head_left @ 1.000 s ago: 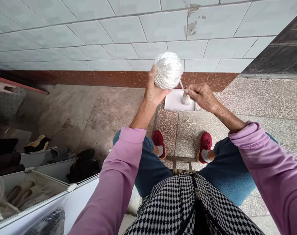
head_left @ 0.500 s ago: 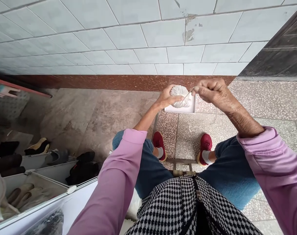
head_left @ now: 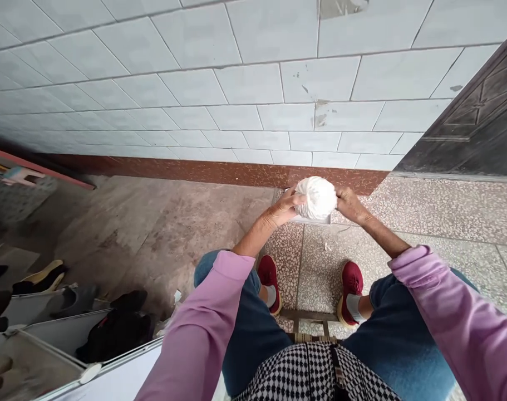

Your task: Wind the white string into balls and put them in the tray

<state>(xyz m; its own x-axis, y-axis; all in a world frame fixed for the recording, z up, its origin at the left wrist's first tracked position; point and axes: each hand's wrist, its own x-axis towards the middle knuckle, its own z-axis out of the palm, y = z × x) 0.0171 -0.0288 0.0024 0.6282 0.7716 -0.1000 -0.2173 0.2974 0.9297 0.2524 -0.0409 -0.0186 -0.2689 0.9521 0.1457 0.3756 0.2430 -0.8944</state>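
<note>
A rounded, ridged ball of white yarn (head_left: 317,198) is held up in front of me, above a shallow white tray (head_left: 326,220) near the wall. My left hand (head_left: 287,204) grips its left side, the thumb lying across the front. At the right edge of the ball is my right hand (head_left: 350,204), with fingers curled and closed; the tips are partly hidden by the ball. Any strand between the right fingers is too fine to make out now.
A tiled wall (head_left: 245,89) with a brown base strip rises ahead, beside a dark door (head_left: 474,117). My red shoes (head_left: 352,287) stand on the speckled floor. White bins (head_left: 40,340) with shoes are at lower left. A pinkish rail (head_left: 48,170) lies farther left.
My right hand has come down from a raised pinch on a strand to the ball's right side. The ball has turned, showing a smoother face. The view has tilted up.
</note>
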